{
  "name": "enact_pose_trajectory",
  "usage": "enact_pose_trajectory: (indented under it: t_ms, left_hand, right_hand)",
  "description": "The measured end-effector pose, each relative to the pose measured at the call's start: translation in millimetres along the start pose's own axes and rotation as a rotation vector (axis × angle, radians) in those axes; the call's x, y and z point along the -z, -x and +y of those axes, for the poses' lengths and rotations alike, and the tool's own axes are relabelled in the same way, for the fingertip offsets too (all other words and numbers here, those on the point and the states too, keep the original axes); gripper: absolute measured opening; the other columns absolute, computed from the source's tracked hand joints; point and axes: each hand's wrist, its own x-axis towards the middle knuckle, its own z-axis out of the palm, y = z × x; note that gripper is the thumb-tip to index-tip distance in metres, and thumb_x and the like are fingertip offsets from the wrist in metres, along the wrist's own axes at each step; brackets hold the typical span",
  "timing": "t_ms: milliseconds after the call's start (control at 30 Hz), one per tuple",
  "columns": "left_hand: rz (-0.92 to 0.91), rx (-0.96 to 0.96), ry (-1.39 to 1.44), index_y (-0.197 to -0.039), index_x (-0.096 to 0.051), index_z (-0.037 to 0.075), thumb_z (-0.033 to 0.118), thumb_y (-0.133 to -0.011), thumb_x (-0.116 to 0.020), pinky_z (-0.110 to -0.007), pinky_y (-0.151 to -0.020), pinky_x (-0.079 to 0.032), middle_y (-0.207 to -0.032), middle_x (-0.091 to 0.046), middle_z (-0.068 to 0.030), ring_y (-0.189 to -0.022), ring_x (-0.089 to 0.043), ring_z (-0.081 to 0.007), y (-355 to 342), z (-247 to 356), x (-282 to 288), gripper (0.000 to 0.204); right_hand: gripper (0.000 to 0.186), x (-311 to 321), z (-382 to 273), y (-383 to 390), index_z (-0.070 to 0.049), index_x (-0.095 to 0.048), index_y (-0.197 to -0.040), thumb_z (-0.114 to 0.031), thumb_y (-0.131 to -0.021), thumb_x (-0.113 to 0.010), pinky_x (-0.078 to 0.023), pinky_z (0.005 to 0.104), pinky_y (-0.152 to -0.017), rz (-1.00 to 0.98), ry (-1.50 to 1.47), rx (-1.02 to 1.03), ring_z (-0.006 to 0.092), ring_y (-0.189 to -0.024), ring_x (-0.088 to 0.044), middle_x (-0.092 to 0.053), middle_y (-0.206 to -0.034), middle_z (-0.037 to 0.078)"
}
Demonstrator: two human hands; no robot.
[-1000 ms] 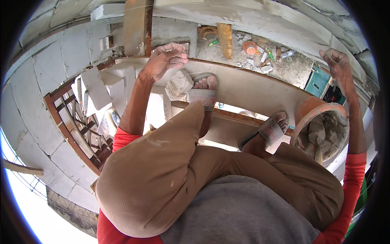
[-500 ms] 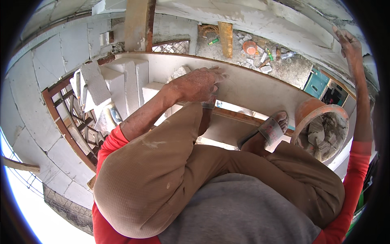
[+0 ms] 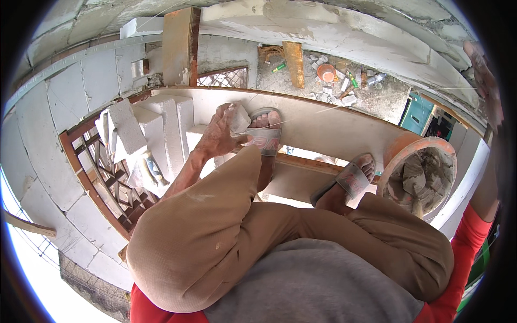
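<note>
My left hand [image 3: 218, 132] is closed round a broken chunk of pale lightweight block [image 3: 238, 119], beside my sandalled left foot [image 3: 265, 129]. Fingers lie over its upper side and the thumb is underneath. Up at the far right rim, my right hand [image 3: 483, 72] is raised by the block wall [image 3: 344, 27]; it is dark and smeared, so its grip is unclear. A thin pale string [image 3: 431, 88] runs toward it.
I sit over a plank [image 3: 328, 118] with a gap beside it. A bucket of mortar [image 3: 420, 175] stands right; white blocks [image 3: 161, 116] and a trowel [image 3: 153, 169] are left, above a wooden lattice [image 3: 102, 172]. Rubble and an orange bucket [image 3: 326, 72] lie on the floor below.
My left hand has drawn back to the left and taken hold of the block chunk, uncovering my left foot. My right hand has shifted outward to the right rim.
</note>
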Motion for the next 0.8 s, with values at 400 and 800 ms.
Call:
enact_pose_trajectory:
  t_ms: [400, 800]
  left_hand:
    - [0.057, 0.046, 1.906, -0.156, -0.042, 0.001, 0.045, -0.105, -0.056, -0.055, -0.093, -0.060, -0.151, -0.053, -0.0242, -0.120, -0.065, -0.0382, -1, 32, 82, 0.069]
    - [-0.670, -0.171, 1.169, -0.136, -0.048, -0.006, 0.039, -0.075, -0.090, -0.047, -0.077, -0.065, -0.125, -0.062, -0.0302, -0.096, -0.071, -0.0379, -22, 235, 297, 0.086]
  right_hand:
    - [0.017, 18, 93, 44, -0.004, -0.082, -0.095, -0.020, -0.092, -0.081, -0.050, 0.0295, -0.070, -0.043, -0.135, -0.047, 0.0095, -0.073, -0.063, -0.076, -0.080, 0.003]
    - [0.013, 59, 66, 68, 0.001, -0.075, -0.089, -0.011, -0.084, -0.070, -0.051, 0.0387, -0.065, 0.522, -0.120, -0.084, 0.0212, -0.063, -0.061, -0.065, -0.067, 0.011]
